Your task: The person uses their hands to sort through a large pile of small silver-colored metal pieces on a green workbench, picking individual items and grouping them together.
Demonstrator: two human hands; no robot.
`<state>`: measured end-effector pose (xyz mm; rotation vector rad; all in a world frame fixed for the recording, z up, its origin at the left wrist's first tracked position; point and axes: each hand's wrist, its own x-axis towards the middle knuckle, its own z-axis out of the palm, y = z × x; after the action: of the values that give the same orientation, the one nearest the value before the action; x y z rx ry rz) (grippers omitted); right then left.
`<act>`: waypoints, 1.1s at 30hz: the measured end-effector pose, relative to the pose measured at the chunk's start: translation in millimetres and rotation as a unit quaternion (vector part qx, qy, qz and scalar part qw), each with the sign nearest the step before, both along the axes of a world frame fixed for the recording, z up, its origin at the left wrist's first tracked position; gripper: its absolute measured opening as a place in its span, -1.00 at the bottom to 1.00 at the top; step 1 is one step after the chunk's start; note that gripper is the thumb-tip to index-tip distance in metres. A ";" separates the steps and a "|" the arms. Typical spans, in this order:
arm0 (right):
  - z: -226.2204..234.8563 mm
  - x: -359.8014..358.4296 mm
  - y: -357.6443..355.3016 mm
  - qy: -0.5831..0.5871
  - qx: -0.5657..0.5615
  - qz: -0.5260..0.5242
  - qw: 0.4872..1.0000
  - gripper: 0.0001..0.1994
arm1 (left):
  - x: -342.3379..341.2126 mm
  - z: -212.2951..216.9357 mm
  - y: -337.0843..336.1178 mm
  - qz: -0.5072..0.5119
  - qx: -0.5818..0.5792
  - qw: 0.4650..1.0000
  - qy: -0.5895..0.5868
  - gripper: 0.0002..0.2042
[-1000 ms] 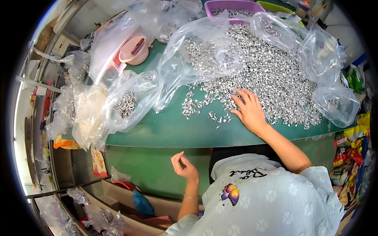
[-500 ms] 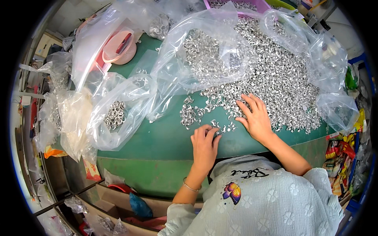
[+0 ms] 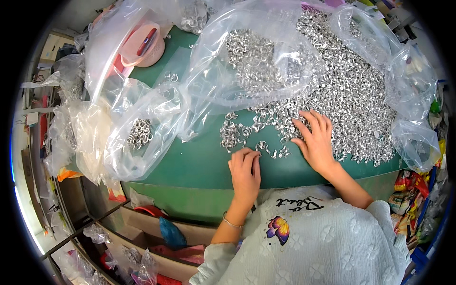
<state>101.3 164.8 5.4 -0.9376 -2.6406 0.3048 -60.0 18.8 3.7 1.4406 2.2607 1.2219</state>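
Observation:
A wide heap of small silver curved metal pieces [image 3: 354, 99], ring-like in shape, covers the right side of the green table [image 3: 190, 164]. On the heap's near edge lies my right hand [image 3: 317, 147], open, its fingers stretched over the pieces. My left hand [image 3: 245, 168] is closed just below a small separate cluster of the metal pieces [image 3: 231, 134]; its fingertips are pressed together, and whatever they may hold is hidden. Between the two hands runs a short line of loose pieces [image 3: 273, 150].
A large clear plastic bag [image 3: 204, 80] lies partly over the heap. Another clear bag [image 3: 128, 161] at left holds several silver rings [image 3: 140, 134]. Behind it stands a pink bowl [image 3: 154, 53] with a red-handled tool. A drawer [image 3: 192, 232] sits open below the table edge.
The dark piece seen at my left fingertips no longer shows, and those fingers have moved up slightly toward the small cluster. My right hand stays on the heap's edge. The whole view has shifted slightly.

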 end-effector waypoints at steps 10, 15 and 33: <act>33.1 -2.5 4.0 0.060 -0.056 -0.005 0.997 -0.63 | 5.5 12.4 6.1 0.001 -0.062 0.998 -0.022 -0.67; 37.9 -12.1 -7.1 0.073 -0.116 0.104 0.985 -0.68 | 7.9 8.1 7.8 0.001 -0.084 0.996 0.006 -0.69; 22.2 -27.7 -9.5 0.081 -0.031 0.115 0.990 -0.67 | 4.3 3.4 -20.1 0.188 -0.037 0.981 0.009 -0.87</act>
<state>73.6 155.3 27.7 -0.5959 -2.6027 0.4982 -55.6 -1.3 7.1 1.0303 2.6435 1.2050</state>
